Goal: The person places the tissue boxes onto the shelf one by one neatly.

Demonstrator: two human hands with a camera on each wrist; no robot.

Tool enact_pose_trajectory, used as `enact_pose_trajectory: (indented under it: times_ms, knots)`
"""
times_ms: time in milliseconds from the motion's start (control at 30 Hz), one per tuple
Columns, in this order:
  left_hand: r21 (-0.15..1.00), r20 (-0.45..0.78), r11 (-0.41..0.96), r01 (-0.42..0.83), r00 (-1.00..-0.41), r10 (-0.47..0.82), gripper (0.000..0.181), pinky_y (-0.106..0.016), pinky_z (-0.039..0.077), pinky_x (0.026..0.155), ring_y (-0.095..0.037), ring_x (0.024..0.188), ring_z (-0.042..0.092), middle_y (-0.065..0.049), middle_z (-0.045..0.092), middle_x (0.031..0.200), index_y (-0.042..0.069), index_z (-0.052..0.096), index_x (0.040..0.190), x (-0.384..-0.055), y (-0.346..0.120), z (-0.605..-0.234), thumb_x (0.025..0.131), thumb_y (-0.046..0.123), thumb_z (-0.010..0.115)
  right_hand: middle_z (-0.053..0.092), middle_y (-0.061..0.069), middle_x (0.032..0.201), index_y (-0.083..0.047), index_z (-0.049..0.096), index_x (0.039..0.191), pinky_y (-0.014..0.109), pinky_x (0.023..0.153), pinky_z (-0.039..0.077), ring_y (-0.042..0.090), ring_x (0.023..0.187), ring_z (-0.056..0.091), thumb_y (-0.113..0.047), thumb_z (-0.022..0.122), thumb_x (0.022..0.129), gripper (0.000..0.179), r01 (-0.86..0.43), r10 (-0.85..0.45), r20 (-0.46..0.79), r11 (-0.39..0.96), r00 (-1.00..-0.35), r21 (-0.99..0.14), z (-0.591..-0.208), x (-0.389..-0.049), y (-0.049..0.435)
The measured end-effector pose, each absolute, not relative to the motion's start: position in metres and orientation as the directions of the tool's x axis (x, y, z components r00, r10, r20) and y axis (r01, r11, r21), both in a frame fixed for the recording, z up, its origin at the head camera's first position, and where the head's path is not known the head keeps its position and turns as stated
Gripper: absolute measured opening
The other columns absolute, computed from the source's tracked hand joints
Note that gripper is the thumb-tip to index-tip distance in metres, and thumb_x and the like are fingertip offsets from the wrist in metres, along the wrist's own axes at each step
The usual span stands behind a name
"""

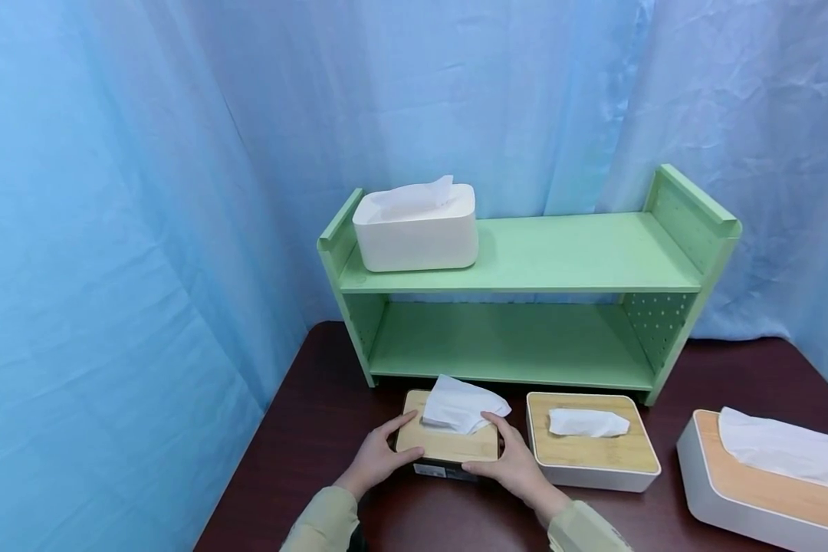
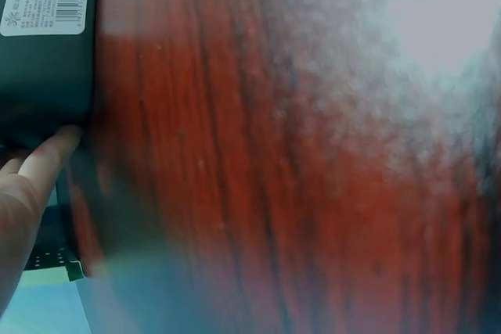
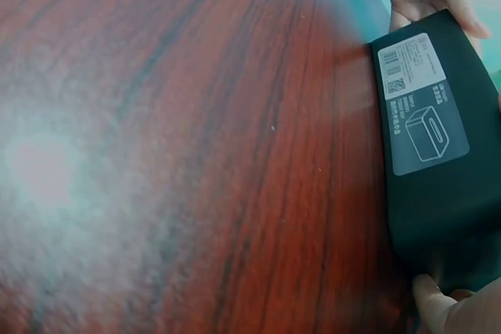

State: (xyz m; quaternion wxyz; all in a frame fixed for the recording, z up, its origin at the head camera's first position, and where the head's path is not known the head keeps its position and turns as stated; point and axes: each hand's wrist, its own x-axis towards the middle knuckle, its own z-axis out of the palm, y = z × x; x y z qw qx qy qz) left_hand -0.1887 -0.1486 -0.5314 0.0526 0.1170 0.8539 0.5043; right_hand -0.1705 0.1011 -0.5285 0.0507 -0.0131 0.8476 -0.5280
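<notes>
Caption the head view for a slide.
Left hand and right hand hold a dark, wood-topped tissue box in front of a green shelf.

1. The head camera looks forward and down from above the near side, well back, taking in the surface (image 1: 303,445), both hands, the green shelf (image 1: 517,337) and the far curtain (image 1: 179,230).
2. The left wrist camera sits close over the surface, its picture turned sideways; the left hand (image 1: 382,456) and a dark tissue box (image 1: 448,445) show at one edge.
3. The right wrist camera, also close and sideways, faces left past the right hand (image 1: 517,464).
4. Both wrist views share the box's near, labelled side and the left hand.
</notes>
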Motion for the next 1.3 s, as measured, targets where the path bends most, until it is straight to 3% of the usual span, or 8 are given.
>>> enact_pose_trajectory:
  times_ms: [200, 300, 700, 1000, 1300]
  knots:
    - [0.903, 0.004, 0.415, 0.114, -0.966, 0.257, 0.067, -0.035, 0.048, 0.092, -0.031, 0.125, 0.048, -0.022, 0.044, 0.142, 0.011, 0.05, 0.138, -0.186, -0.148, -0.522, 0.079, 0.025, 0.078, 0.042, 0.024, 0.136, -0.014, 0.044, 0.14, 0.048, 0.097, 0.037, 0.035, 0.12, 0.046, -0.031, 0.089, 0.061, 0.093, 0.04, -0.063, -0.075, 0.441, -0.995, -0.897, -0.529, -0.17, 0.098]
    - [0.9, -0.008, 0.424, 0.103, -0.967, 0.253, 0.071, -0.029, 0.048, 0.091, -0.027, 0.125, 0.049, -0.017, 0.044, 0.143, 0.016, 0.05, 0.139, -0.192, -0.151, -0.532, 0.076, 0.031, 0.08, 0.042, 0.023, 0.136, -0.015, 0.043, 0.14, 0.049, 0.097, 0.038, 0.035, 0.12, 0.046, -0.032, 0.089, 0.062, 0.092, 0.034, -0.056, -0.066, 0.452, -0.996, -0.892, -0.53, -0.17, 0.097]
    - [0.885, 0.03, 0.446, 0.13, -0.974, 0.225, 0.073, -0.025, 0.049, 0.086, -0.029, 0.125, 0.048, -0.018, 0.047, 0.141, 0.016, 0.052, 0.138, -0.186, -0.15, -0.525, 0.073, 0.032, 0.082, 0.048, 0.02, 0.133, -0.016, 0.046, 0.138, 0.047, 0.096, 0.04, 0.033, 0.118, 0.05, -0.035, 0.09, 0.059, 0.093, 0.011, -0.032, -0.03, 0.483, -0.999, -0.876, -0.522, -0.169, 0.093]
    - [0.843, 0.129, 0.494, 0.214, -0.971, 0.201, 0.073, -0.028, 0.047, 0.091, -0.027, 0.125, 0.05, -0.013, 0.052, 0.137, 0.017, 0.054, 0.136, -0.182, -0.15, -0.494, 0.071, 0.034, 0.083, 0.049, 0.018, 0.133, -0.016, 0.047, 0.138, 0.046, 0.094, 0.042, 0.029, 0.116, 0.051, -0.037, 0.09, 0.058, 0.092, -0.097, -0.053, 0.081, 0.5, -0.995, -0.86, -0.495, -0.173, 0.095]
    - [0.846, 0.21, 0.46, 0.271, -0.961, 0.179, 0.072, -0.028, 0.051, 0.086, -0.028, 0.123, 0.052, -0.016, 0.052, 0.137, 0.016, 0.053, 0.136, -0.178, -0.145, -0.465, 0.072, 0.029, 0.083, 0.046, 0.014, 0.139, -0.019, 0.046, 0.139, 0.043, 0.093, 0.043, 0.028, 0.118, 0.05, -0.04, 0.089, 0.059, 0.093, -0.162, -0.077, 0.142, 0.513, -0.987, -0.843, -0.462, -0.174, 0.103]
